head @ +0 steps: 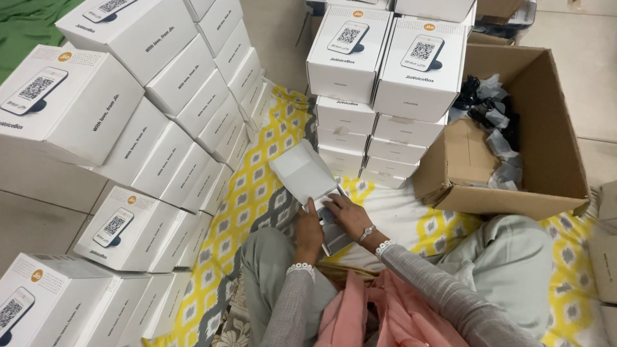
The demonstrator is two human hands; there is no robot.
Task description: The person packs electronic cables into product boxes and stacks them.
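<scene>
open box (307, 177) between hands, on lap | box stacks (160, 109) left, (379, 96) ahead | carton (514, 128) right

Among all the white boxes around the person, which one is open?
The white box in front of the person's lap, between the left hand and right hand. Its lid is raised; all the stacked boxes beside it are closed.

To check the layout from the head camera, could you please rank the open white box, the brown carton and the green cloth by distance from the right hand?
1. Open white box, under the right hand.
2. Brown carton, right.
3. Green cloth, far upper left.
</scene>
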